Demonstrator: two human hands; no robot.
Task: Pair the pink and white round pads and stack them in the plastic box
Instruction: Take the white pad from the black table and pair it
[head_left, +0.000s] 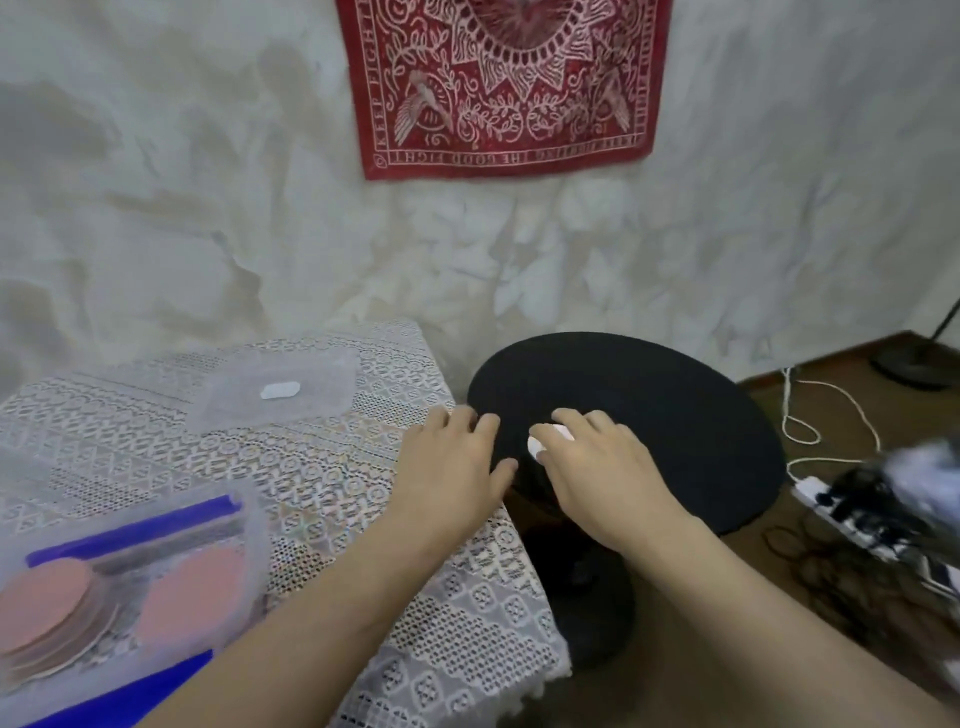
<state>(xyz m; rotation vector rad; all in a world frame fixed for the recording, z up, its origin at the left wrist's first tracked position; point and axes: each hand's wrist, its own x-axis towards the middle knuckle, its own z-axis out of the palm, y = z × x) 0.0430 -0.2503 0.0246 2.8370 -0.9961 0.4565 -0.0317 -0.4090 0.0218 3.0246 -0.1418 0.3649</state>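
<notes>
1. pad position: the white pad (535, 446) is under my right hand (597, 467), on the black round stool (675, 410) to the right of the table. only a sliver of it shows, between thumb and forefinger.
2. right hand: fingers curled down over the pad, thumb at its left edge, so i read it as a pinch. i cannot tell whether the pad is off the stool top.
3. left hand (452, 462): flat, fingers straight, resting at the stool's left rim just beside the lace cloth (311, 493). it holds nothing.
4. pink pads (57, 597): two piles side by side in the plastic box (253, 540), near left on the table. its lid (322, 374) lies apart at the far side.
5. handling, my estimate: the pad looks thin, very light and soft, so it will likely flex rather than resist.
6. it is not fragile, but it could crease if squeezed.
7. lying flat, it gives no purchase from above.
8. best hold: at the rim, thumb under and forefinger on top, with light pressure.
</notes>
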